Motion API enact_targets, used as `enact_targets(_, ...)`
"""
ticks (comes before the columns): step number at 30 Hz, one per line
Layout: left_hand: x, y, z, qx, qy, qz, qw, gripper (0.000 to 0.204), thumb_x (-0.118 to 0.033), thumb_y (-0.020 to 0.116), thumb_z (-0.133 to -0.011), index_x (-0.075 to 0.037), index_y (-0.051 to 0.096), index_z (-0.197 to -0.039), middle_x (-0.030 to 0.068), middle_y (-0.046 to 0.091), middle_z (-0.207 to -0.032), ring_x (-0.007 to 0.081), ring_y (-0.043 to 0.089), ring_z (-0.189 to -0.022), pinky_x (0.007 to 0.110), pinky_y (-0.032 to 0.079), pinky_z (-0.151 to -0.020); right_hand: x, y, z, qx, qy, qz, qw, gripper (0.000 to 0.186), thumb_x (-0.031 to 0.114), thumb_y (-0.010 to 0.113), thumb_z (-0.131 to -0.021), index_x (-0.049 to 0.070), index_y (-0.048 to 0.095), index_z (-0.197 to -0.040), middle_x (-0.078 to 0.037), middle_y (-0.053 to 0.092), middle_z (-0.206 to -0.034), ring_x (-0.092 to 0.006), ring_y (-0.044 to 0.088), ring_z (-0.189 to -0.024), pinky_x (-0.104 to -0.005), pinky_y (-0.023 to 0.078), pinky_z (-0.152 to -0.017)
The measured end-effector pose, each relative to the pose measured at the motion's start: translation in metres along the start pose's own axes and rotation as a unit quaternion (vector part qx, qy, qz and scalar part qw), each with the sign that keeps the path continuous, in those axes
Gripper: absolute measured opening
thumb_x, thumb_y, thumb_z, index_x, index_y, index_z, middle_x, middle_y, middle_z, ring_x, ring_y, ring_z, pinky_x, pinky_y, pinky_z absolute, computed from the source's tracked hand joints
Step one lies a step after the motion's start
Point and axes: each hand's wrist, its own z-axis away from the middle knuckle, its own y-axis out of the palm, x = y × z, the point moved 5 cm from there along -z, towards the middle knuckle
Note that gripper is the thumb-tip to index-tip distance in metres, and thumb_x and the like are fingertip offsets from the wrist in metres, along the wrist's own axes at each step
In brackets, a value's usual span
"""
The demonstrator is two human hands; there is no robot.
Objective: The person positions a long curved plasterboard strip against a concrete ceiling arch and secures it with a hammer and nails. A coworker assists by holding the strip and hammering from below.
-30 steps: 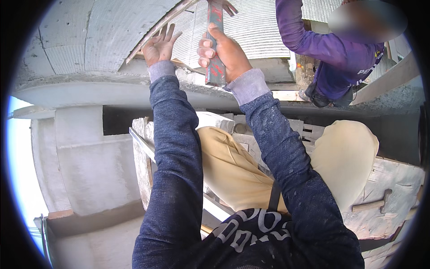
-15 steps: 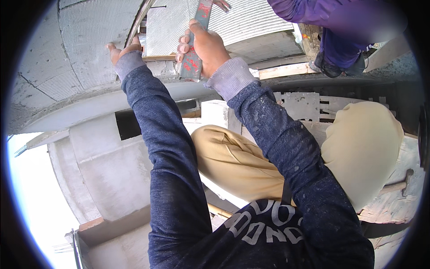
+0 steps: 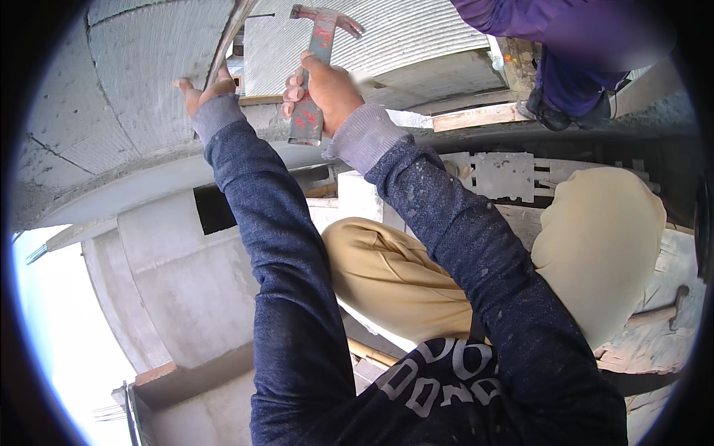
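Note:
My right hand (image 3: 326, 94) grips a claw hammer (image 3: 323, 33) with a grey handle and red marks, its head raised toward the top of the view. My left hand (image 3: 207, 91) is up to its left, fingers apart against a thin strip (image 3: 227, 43) at the edge of a rough grey concrete panel (image 3: 130, 56). A dark nail-like rod (image 3: 260, 15) sticks out near the strip. Behind the hammer are ribbed pale sheets (image 3: 401, 33).
Another person (image 3: 558, 74) in purple is at the upper right, beside a timber board (image 3: 468, 117). My bent knees rest over weathered boards (image 3: 654, 346), where a second hammer (image 3: 669, 308) lies at the right. Grey rendered walls (image 3: 178, 290) show below left.
My left hand has moved left onto the strip. My right hand has shifted left and down with the hammer, whose head now shows. The co-worker sits higher in the view.

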Motion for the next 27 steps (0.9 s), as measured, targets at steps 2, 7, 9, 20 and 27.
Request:
enact_targets(2, -0.007, -0.005, 0.002, -0.036, -0.016, 0.016, 0.999, 0.085, -0.03, 0.072, -0.077, -0.008, 0.022, -0.141, 0.017, 0.031, -0.142, 0.0324, 0.038, -0.127, 0.045, 0.037, -0.105, 0.011, -0.017, 0.003, -0.012, -0.016, 0.029, 0.999, 0.022, 0.025, 0.039, -0.095, 0.006, 0.039, -0.082, -0.003, 0.043, -0.066, -0.014, 0.044, -0.053, -0.035, 0.044, -0.052)
enact_targets(7, -0.004, 0.0, 0.017, -0.052, 0.023, -0.047, 0.997, 0.085, -0.032, 0.07, -0.079, -0.009, 0.018, -0.143, 0.0164, 0.029, -0.143, 0.0307, 0.031, -0.131, 0.045, 0.034, -0.106, 0.016, -0.043, 0.006, -0.14, -0.057, -0.117, 0.981, 0.023, 0.026, 0.035, -0.096, 0.007, 0.04, -0.083, -0.003, 0.042, -0.065, -0.0141, 0.044, -0.057, -0.0357, 0.044, -0.054)
enact_targets(9, 0.002, 0.006, 0.023, -0.028, 0.028, -0.012, 0.999, 0.086, -0.032, 0.07, -0.078, -0.008, 0.018, -0.143, 0.0169, 0.028, -0.144, 0.0309, 0.03, -0.132, 0.045, 0.034, -0.107, 0.01, -0.043, 0.005, -0.198, -0.058, -0.144, 0.968, 0.021, 0.026, 0.036, -0.095, 0.008, 0.038, -0.085, -0.003, 0.042, -0.063, -0.0151, 0.043, -0.056, -0.0372, 0.043, -0.054)
enact_targets(20, -0.002, 0.002, 0.004, -0.018, -0.017, 0.015, 1.0, 0.084, -0.031, 0.071, -0.078, -0.008, 0.02, -0.142, 0.018, 0.029, -0.143, 0.0319, 0.031, -0.132, 0.046, 0.034, -0.106, 0.015, -0.04, 0.007, -0.133, -0.046, -0.132, 0.981, 0.028, 0.027, 0.037, -0.095, 0.008, 0.038, -0.074, -0.003, 0.042, -0.063, -0.0169, 0.042, -0.054, -0.0341, 0.043, -0.055)
enact_targets(27, -0.001, -0.004, 0.009, -0.032, -0.024, 0.004, 0.999, 0.084, -0.031, 0.071, -0.078, -0.008, 0.021, -0.141, 0.0182, 0.029, -0.143, 0.0321, 0.031, -0.131, 0.047, 0.034, -0.106, -0.02, 0.022, 0.012, 0.032, 0.031, -0.015, 0.999, 0.026, 0.027, 0.04, -0.095, 0.007, 0.039, -0.079, -0.004, 0.042, -0.061, -0.0169, 0.045, -0.055, -0.0349, 0.044, -0.054)
